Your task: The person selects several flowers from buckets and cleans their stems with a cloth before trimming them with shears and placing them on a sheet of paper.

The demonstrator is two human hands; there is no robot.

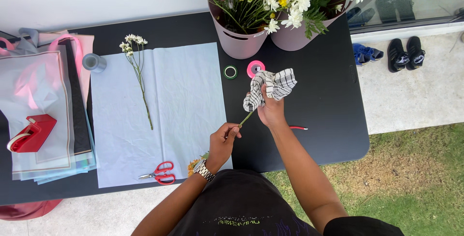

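The left hand (223, 141) was closed around the lower end of a thin green flower stem (246, 118), pinching it between thumb and fingers just off the right edge of the large pale blue sheet of tissue paper (159, 112). The right hand (270, 110) gripped a black-and-white checked cloth (270, 87) bunched around the upper part of that stem, a little further right of the sheet, over the black tabletop (333, 95). On the sheet's left half lay a sprig of small white daisies (137, 71), and red-handled scissors (159, 173) rested at its lower edge. Just beyond the sheet's upper right corner sat a green tape roll (230, 72) and a pink tape roll (254, 66), with two pale pink buckets of mixed flowers (239, 42) behind them. Left of the sheet stood a grey tape roll (93, 62), and a red tape dispenser (31, 133) sat on stacked wrapping sheets (53, 100).
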